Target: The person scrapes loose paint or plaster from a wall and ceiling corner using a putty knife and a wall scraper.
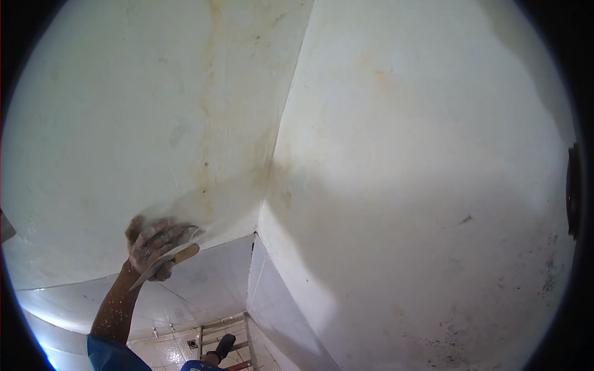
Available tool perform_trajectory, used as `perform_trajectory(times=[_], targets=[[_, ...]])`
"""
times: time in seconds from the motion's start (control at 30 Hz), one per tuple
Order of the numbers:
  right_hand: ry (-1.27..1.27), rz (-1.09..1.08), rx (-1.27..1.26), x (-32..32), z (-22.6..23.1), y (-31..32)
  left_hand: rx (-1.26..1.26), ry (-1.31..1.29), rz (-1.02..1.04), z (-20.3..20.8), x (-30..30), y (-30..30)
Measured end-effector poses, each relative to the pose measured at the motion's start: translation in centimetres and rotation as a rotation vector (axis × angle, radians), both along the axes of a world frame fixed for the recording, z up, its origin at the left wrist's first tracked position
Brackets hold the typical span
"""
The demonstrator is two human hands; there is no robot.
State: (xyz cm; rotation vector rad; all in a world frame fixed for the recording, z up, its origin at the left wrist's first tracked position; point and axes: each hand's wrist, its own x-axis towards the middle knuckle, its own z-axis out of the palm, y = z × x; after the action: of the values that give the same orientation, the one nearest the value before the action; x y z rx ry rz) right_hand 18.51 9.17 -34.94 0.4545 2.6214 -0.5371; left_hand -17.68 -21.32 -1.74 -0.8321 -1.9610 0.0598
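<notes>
My left hand (pixel 151 242), dusted with whitish powder, is raised at the lower left of the head view in front of a stained pale wall (pixel 124 123). Its fingers are closed round a trowel (pixel 158 263) with a thin flat blade and a short wooden handle that points right. The blade slants from beside my wrist up toward the wall. Behind it the fingers lie close to the plaster, and I cannot tell whether they touch it. White specks cover my forearm, which comes out of a blue sleeve. My right hand is out of view.
Another pale wall (pixel 421 154) meets the first in a corner. Glossy tiles (pixel 216 272) line the lower part. Far below are a ladder (pixel 244 340), a dark shoe (pixel 226 346) and a tiled floor (pixel 164 352). A dark object (pixel 573 191) juts in at the right rim.
</notes>
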Motion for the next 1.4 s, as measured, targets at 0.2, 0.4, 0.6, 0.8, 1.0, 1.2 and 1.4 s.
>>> perform_trajectory(times=[0.2, 0.4, 0.6, 0.8, 1.0, 1.2, 1.4], targets=[[-0.042, -0.109, -0.088, 1.5, -5.5, 0.4, -0.042, -0.038, 0.017, 0.8, -0.2, 0.6], [-0.179, -0.287, -0.133, 3.2, -9.9, 0.9, -0.023, -0.023, 0.103, 1.3, 0.1, 1.4], [0.070, 0.069, 0.027, 2.9, -6.7, 0.0, 0.012, -0.034, 0.071, 0.3, -0.1, 0.3], [0.004, -0.375, -0.017, 2.5, -9.4, -1.5, 0.090, -0.051, 0.000, 1.5, -0.5, 1.0], [-0.118, -0.403, -0.149, 0.1, -3.5, -1.8, 0.082, -0.029, -0.022, 1.3, -0.5, 1.6], [0.032, -0.303, -0.252, -2.8, -1.1, -0.2, 0.091, -0.099, -0.012, 1.9, 0.0, 1.8], [0.173, -0.171, -0.292, -7.4, 0.3, 2.1, 0.096, -0.091, -0.060, 1.4, 0.0, 1.3]])
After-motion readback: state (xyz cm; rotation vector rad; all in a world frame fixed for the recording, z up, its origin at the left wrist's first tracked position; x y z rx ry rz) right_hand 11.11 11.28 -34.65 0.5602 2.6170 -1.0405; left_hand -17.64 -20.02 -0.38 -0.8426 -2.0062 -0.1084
